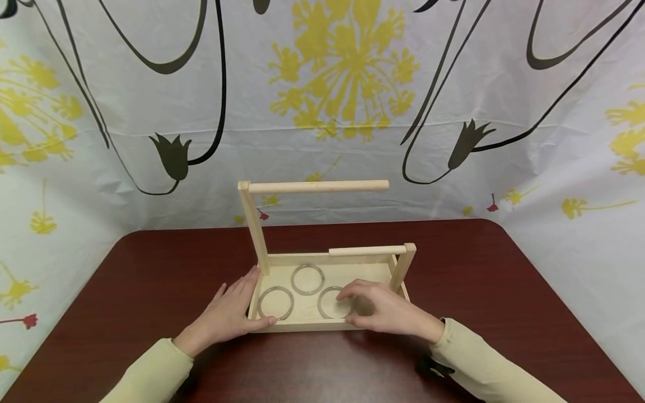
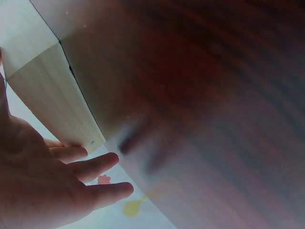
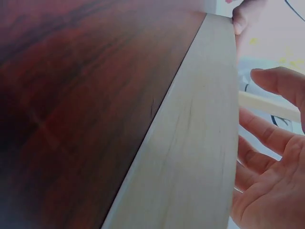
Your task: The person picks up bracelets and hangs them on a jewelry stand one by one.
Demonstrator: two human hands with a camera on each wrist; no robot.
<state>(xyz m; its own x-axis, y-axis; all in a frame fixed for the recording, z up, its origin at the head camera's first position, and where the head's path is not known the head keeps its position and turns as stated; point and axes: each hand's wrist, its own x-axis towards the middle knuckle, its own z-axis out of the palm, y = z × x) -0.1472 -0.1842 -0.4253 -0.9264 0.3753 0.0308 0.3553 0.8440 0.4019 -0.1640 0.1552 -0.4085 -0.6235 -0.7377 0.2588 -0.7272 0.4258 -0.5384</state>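
Observation:
A pale wooden tray (image 1: 307, 327) holds three clear rings lying flat: a left ring (image 1: 259, 305), a back ring (image 1: 292, 280) and a right ring (image 1: 319, 304). My left hand (image 1: 227, 308) rests at the tray's left end, thumb over the front wall and fingers fairly straight along the side. Over the right ring hovers my right hand (image 1: 388, 309), fingers bent, its thumb near the front wall; part of that ring is hidden. In the right wrist view, the thumb and fingers of the right hand (image 3: 274, 176) stand apart; whether they touch the ring cannot be told.
From the tray's left end rises a tall post (image 1: 254, 229) with a long horizontal rod (image 1: 322, 187). A shorter post (image 1: 403, 268) at the right end carries a shorter rod (image 1: 368, 251). Beneath is a dark red-brown table (image 1: 166, 263), with a patterned curtain (image 1: 242, 112) behind.

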